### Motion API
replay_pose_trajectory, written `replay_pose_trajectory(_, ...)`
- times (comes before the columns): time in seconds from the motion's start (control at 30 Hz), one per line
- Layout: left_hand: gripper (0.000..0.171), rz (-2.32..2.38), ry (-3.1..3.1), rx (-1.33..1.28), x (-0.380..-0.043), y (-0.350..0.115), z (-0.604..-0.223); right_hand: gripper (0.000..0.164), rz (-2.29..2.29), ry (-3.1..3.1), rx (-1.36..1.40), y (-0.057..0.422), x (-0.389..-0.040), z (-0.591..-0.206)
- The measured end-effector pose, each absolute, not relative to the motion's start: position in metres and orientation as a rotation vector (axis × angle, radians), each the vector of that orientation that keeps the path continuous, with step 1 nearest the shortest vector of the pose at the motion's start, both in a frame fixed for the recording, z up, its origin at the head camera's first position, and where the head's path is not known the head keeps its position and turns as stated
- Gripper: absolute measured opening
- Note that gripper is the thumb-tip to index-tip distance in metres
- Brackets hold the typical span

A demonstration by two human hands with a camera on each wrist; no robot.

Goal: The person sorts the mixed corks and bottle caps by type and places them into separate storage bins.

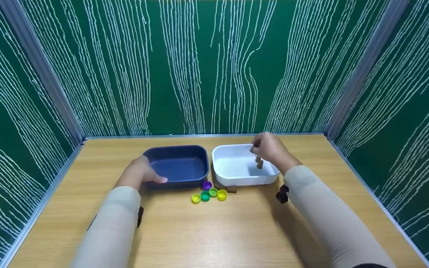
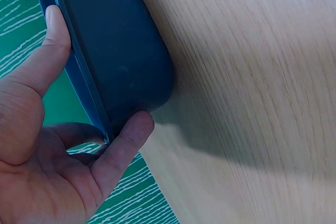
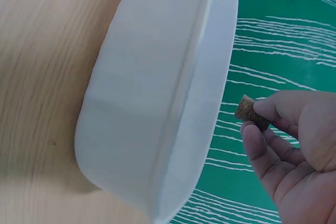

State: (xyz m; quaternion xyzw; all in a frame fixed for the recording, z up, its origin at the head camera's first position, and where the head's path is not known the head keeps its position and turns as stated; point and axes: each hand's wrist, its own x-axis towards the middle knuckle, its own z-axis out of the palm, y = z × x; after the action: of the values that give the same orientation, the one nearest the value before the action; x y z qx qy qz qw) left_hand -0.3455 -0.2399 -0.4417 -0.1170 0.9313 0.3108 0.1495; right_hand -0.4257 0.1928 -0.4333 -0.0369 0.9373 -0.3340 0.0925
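My left hand [image 1: 142, 172] grips the left end of a dark blue plastic bin [image 1: 179, 184], thumb along the front rim and fingers round the corner. The left wrist view shows thumb and fingertips on the bin's wall [image 2: 115, 40]. Above the white bin [image 1: 246, 181], my right hand [image 1: 270, 149] pinches a small brown cork [image 3: 252, 113] between thumb and fingers. Below that hand, brown cork pieces [image 1: 260, 164] show against the white bin's inside. The dark blue bin looks empty inside.
Several bottle caps lie in front of the bins: purple [image 1: 207, 185], dark green [image 1: 205, 196], light green [image 1: 213, 192] and yellow [image 1: 222, 194]. A brown cork piece [image 1: 232, 189] lies by the white bin's front. Green walls [image 1: 207, 74] with white lines enclose the wooden table [image 1: 184, 234].
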Motion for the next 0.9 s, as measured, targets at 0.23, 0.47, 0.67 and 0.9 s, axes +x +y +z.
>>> replay_pose_trajectory(0.23,0.120,0.898,2.665,-0.347,-0.347,-0.241,-0.441,0.033,-1.011,2.757,-0.047,0.193,-0.436,-0.451)
replay_pose_trajectory(0.47,0.121,0.872,2.681,-0.328,-0.343,-0.240,-0.438,0.035,-0.969,2.792,-0.015,0.191,-0.440,-0.467)
replay_pose_trajectory(0.67,0.123,0.827,2.706,-0.292,-0.340,-0.238,-0.436,0.037,-0.942,2.773,0.031,0.190,-0.441,-0.470)
replay_pose_trajectory(0.9,0.122,0.828,2.696,-0.314,-0.344,-0.239,-0.439,0.033,-0.857,2.809,0.004,0.181,-0.443,-0.476)
